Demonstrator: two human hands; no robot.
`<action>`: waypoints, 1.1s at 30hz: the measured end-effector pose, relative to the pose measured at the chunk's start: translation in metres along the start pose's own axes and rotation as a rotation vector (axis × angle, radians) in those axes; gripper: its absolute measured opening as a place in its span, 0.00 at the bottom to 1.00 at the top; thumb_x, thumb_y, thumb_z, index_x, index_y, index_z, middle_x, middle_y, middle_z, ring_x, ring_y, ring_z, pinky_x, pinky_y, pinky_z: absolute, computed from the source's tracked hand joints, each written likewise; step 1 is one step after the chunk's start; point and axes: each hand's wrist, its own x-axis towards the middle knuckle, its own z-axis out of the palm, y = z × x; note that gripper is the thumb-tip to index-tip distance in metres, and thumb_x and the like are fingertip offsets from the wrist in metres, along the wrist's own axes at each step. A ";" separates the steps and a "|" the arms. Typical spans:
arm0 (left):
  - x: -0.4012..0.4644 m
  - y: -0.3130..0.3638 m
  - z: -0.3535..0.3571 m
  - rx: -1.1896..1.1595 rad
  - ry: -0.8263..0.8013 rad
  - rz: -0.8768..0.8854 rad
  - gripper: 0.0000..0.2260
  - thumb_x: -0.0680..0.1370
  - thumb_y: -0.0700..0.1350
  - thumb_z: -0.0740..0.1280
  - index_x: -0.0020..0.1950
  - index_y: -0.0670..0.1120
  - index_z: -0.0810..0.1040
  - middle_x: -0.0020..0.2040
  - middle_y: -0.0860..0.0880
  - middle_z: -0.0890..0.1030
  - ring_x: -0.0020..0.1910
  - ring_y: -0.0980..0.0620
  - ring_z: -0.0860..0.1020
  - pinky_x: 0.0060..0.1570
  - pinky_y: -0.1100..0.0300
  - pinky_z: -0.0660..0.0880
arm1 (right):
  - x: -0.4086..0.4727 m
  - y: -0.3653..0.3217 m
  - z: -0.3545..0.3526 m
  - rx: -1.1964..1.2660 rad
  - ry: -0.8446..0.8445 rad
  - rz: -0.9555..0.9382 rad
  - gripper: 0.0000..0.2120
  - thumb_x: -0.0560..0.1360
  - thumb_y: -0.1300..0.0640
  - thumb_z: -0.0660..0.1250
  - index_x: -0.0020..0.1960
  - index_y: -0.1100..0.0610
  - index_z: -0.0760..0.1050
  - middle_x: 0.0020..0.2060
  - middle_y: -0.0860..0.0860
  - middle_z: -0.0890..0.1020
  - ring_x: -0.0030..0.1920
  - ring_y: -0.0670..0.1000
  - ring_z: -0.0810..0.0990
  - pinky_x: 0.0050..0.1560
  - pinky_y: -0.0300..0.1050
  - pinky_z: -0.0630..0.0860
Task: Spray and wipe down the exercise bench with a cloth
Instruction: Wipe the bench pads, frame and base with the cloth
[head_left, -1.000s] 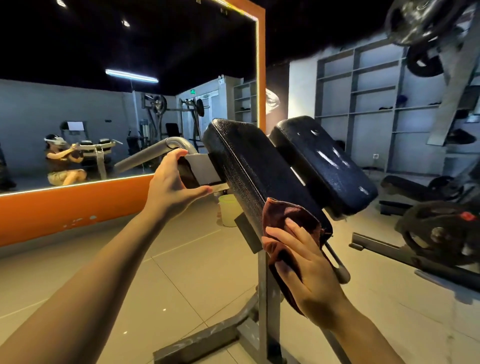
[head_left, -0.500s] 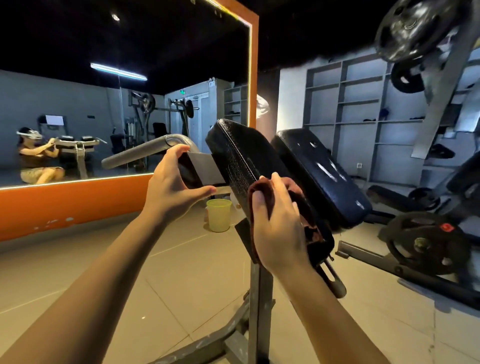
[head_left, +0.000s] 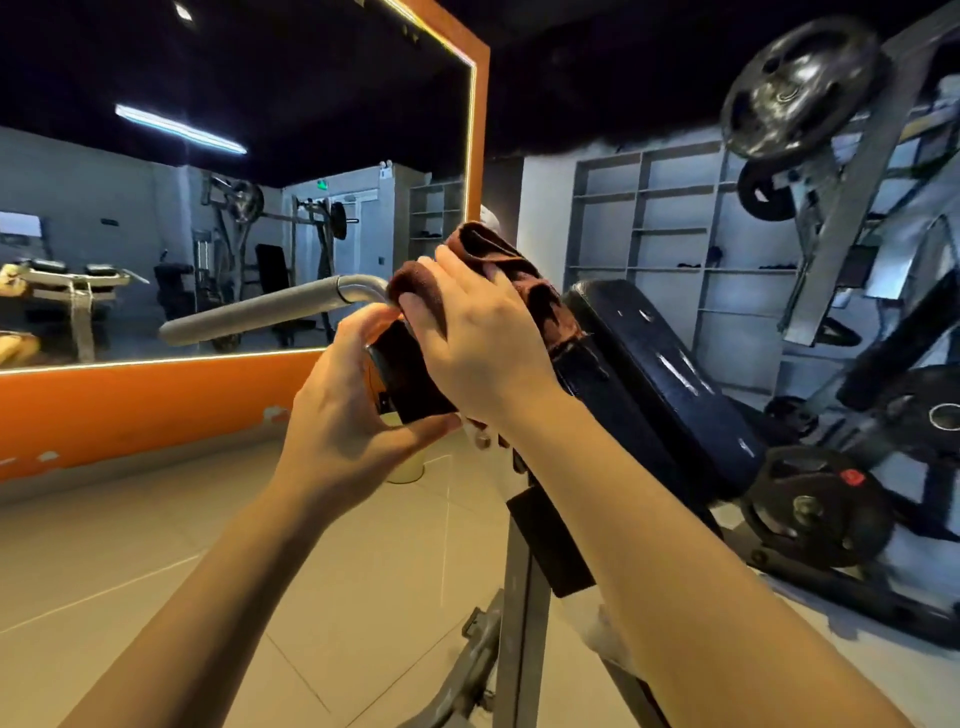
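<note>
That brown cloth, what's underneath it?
Under the brown cloth is the top end of the nearer black bench pad, pressed by the right hand. The pad's surface beneath the cloth is covered, so its condition cannot be seen.

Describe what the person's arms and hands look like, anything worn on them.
Both forearms are bare right up to the bottom edge of the picture: no sleeves show. The left hand and right hand wear no gloves, and no rings, watch or wristband are visible. The nails look short and plain.
</note>
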 end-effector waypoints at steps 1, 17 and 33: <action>0.000 -0.001 -0.002 0.007 -0.016 0.005 0.41 0.64 0.60 0.74 0.71 0.46 0.62 0.66 0.49 0.72 0.63 0.54 0.70 0.57 0.67 0.67 | 0.001 0.003 -0.001 -0.115 -0.052 -0.030 0.25 0.81 0.45 0.51 0.66 0.59 0.75 0.66 0.55 0.77 0.68 0.56 0.73 0.74 0.54 0.59; -0.005 -0.004 -0.008 0.084 0.000 0.026 0.38 0.65 0.54 0.78 0.69 0.42 0.65 0.64 0.41 0.76 0.63 0.41 0.74 0.60 0.39 0.72 | -0.141 0.032 -0.065 -0.583 -0.392 -0.190 0.23 0.81 0.44 0.54 0.70 0.53 0.73 0.71 0.49 0.72 0.74 0.50 0.65 0.77 0.52 0.52; -0.006 -0.017 0.000 -0.003 0.020 0.053 0.35 0.68 0.52 0.78 0.68 0.41 0.67 0.62 0.40 0.76 0.61 0.39 0.75 0.59 0.39 0.71 | -0.241 -0.001 -0.064 -0.468 0.016 0.131 0.22 0.79 0.53 0.58 0.69 0.63 0.70 0.69 0.55 0.71 0.70 0.55 0.69 0.69 0.52 0.70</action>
